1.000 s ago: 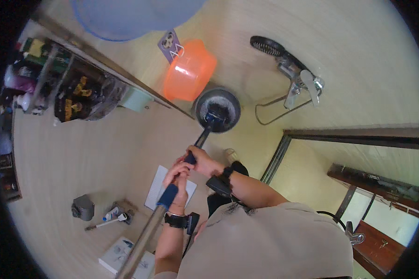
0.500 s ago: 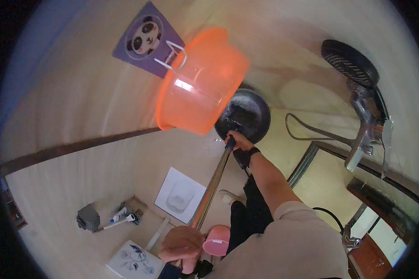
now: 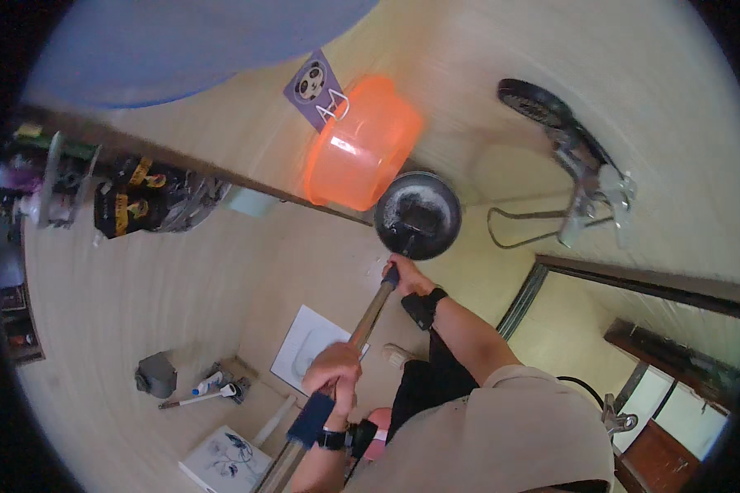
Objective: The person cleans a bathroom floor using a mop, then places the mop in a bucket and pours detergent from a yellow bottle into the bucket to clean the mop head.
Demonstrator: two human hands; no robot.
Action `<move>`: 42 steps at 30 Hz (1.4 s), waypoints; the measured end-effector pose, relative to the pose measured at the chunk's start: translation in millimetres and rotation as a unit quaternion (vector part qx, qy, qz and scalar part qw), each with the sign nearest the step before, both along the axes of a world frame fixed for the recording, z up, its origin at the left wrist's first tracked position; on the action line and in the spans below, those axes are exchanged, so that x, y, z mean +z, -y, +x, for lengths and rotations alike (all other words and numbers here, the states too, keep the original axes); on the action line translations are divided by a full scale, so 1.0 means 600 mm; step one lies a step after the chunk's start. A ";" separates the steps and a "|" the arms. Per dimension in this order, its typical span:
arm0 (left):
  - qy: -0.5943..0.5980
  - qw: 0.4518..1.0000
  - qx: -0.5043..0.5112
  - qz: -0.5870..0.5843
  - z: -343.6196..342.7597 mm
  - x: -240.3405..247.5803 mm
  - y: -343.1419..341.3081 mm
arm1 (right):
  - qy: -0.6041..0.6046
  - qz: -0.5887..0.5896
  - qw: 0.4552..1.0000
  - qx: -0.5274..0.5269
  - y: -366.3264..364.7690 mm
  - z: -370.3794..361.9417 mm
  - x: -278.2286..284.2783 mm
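Observation:
A long mop with a brown, worn pole and dark blue grip sections slants through the middle of the view. Its dark head sits in a round black basin with white suds; the head's exact form is hard to make out. Closed round the pole close to the basin is my right hand. My left hand grips the same pole farther up, just above a dark blue sleeve on it. Both wrists wear dark bands.
An orange tub hangs on a white wall hook beside the basin. A squat toilet lies in the floor, with a pink bucket near my legs. Right: a shower head and tap. Left: shelf items and a white cistern.
My left hand has shifted forward along the pole, closer to my right hand. My view has turned, bringing a blue round thing and shelf items in at upper left.

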State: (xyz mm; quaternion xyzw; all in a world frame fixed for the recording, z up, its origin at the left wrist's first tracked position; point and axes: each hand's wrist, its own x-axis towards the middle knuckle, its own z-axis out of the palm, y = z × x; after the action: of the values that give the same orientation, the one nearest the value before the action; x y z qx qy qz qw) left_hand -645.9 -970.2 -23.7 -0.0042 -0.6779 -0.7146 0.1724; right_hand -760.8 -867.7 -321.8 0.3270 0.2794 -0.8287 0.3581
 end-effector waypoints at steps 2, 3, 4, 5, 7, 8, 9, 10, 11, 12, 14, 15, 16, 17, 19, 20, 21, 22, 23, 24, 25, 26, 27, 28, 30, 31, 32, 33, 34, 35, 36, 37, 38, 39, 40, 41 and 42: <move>-0.029 0.997 -0.002 -0.078 0.000 0.001 -0.006 | 0.034 -0.012 0.998 -0.042 -0.002 0.045 0.045; -0.042 0.996 -0.013 -0.074 -0.006 0.011 -0.014 | -0.106 0.024 0.994 -0.022 -0.008 0.066 0.042; -0.034 0.992 -0.043 -0.115 -0.004 0.024 -0.014 | -0.240 0.057 0.969 0.004 0.000 0.082 0.050; -0.020 0.985 -0.062 -0.160 0.007 0.028 -0.003 | -0.244 0.049 0.968 0.009 0.021 0.098 0.104; -0.030 0.978 -0.060 -0.197 0.022 0.025 0.006 | 0.099 -0.061 0.992 -0.039 0.031 0.121 0.262; -0.034 0.970 -0.069 -0.231 0.023 0.029 0.001 | 0.077 -0.065 0.994 -0.031 0.029 0.132 0.284; -0.040 0.970 -0.072 -0.228 0.020 0.033 -0.002 | 0.072 -0.061 0.995 -0.035 0.020 0.141 0.302; -0.063 0.960 -0.099 -0.254 0.013 0.036 -0.002 | -0.009 -0.065 0.998 -0.011 0.011 0.145 0.333; -0.084 0.948 -0.124 -0.280 0.012 0.037 -0.002 | -0.087 -0.068 0.994 0.014 0.006 0.151 0.355; -0.087 0.945 -0.137 -0.282 0.017 0.038 -0.002 | -0.023 -0.092 0.995 0.015 0.017 0.158 0.328; -0.082 0.950 -0.148 -0.263 0.011 0.037 -0.004 | -0.254 -0.012 0.967 0.005 0.005 0.177 0.406; -0.079 0.952 -0.158 -0.249 0.003 0.038 -0.008 | -0.472 0.064 0.879 -0.002 0.001 0.179 0.436; -0.081 0.959 -0.155 -0.224 0.003 0.038 -0.008 | -0.146 -0.229 0.961 -0.061 0.015 0.174 0.435; -0.076 0.960 -0.156 -0.220 0.000 0.038 -0.009 | -0.140 -0.226 0.962 -0.062 0.009 0.174 0.432; -0.070 0.952 -0.176 -0.242 -0.012 0.038 -0.006 | -0.659 0.110 0.744 -0.003 0.000 0.160 0.429; -0.079 0.950 -0.189 -0.234 -0.018 0.036 -0.011 | -0.504 -0.056 0.862 0.008 0.001 0.163 0.398; -0.075 0.951 -0.191 -0.232 -0.023 0.030 -0.014 | -0.500 -0.055 0.864 0.006 -0.014 0.151 0.362; -0.064 0.960 -0.177 -0.209 -0.007 0.028 -0.002 | -0.389 -0.032 0.912 0.123 -0.022 0.141 0.366; -0.060 0.967 -0.178 -0.173 -0.006 0.013 -0.006 | -0.269 0.010 0.936 0.226 -0.041 0.123 0.371; 0.032 0.982 -0.123 -0.138 0.004 0.006 -0.007 | -0.501 0.207 0.810 0.225 -0.035 0.120 0.381; 0.144 0.981 -0.078 -0.102 0.007 0.021 -0.007 | -0.496 0.205 0.813 0.224 -0.034 0.103 0.360; 0.129 0.989 -0.060 -0.047 -0.005 0.026 -0.009 | -0.486 0.207 0.823 0.211 -0.021 0.092 0.317; 0.113 0.993 -0.040 0.008 -0.018 0.025 -0.011 | -0.476 0.208 0.831 0.197 -0.015 0.081 0.270; 0.071 0.994 -0.082 -0.026 -0.031 0.024 -0.014 | -0.557 0.300 0.767 0.107 -0.018 0.069 0.186; 0.008 0.991 -0.119 -0.054 -0.010 -0.005 0.004 | 0.064 -0.062 0.995 -0.054 -0.002 0.029 0.111; 0.043 0.984 -0.135 -0.112 0.000 -0.005 0.014 | 0.085 -0.052 0.995 -0.009 -0.009 0.011 0.090; 0.000 0.957 -0.287 -0.049 -0.029 0.003 0.033 | 0.093 -0.029 0.995 0.026 -0.011 -0.004 0.058; -0.020 0.994 -0.078 -0.068 -0.011 -0.012 -0.007 | 0.101 -0.001 0.993 0.057 -0.016 -0.017 0.013; 0.001 0.998 -0.038 -0.049 -0.021 -0.006 -0.018 | 0.104 0.004 0.993 0.052 -0.030 -0.027 -0.044; 0.003 0.998 -0.040 -0.045 -0.028 -0.008 -0.019 | 0.045 -0.006 0.998 0.052 -0.041 -0.035 -0.105; -0.013 0.998 -0.055 -0.018 -0.027 -0.011 -0.011 | -0.011 -0.021 0.998 0.059 -0.042 -0.037 -0.154; -0.032 0.997 -0.068 0.007 -0.031 -0.012 -0.002 | -0.008 -0.025 0.998 0.063 -0.052 -0.051 -0.184; -0.029 0.997 -0.066 0.005 -0.039 -0.015 0.003 | -0.010 0.025 0.994 0.110 -0.075 -0.076 -0.214; -0.052 0.990 -0.129 0.006 -0.050 -0.016 0.010 | -0.012 0.073 0.984 0.159 -0.080 -0.090 -0.238; -0.069 0.980 -0.187 0.003 -0.055 -0.013 0.013 | -0.006 0.063 0.983 0.171 -0.065 -0.086 -0.235; -0.061 0.982 -0.178 -0.004 -0.060 -0.005 0.014 | -0.004 0.015 0.989 0.149 -0.055 -0.082 -0.228; -0.043 0.988 -0.145 0.001 -0.066 0.005 0.012 | -0.005 -0.028 0.992 0.122 -0.050 -0.086 -0.215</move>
State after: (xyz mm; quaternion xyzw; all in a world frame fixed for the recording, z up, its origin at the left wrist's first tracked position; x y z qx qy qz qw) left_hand -685.6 -977.2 -20.6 -0.1331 -0.6616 -0.7317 0.0957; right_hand -812.4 -837.4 -451.0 0.2758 0.2959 -0.7878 0.4644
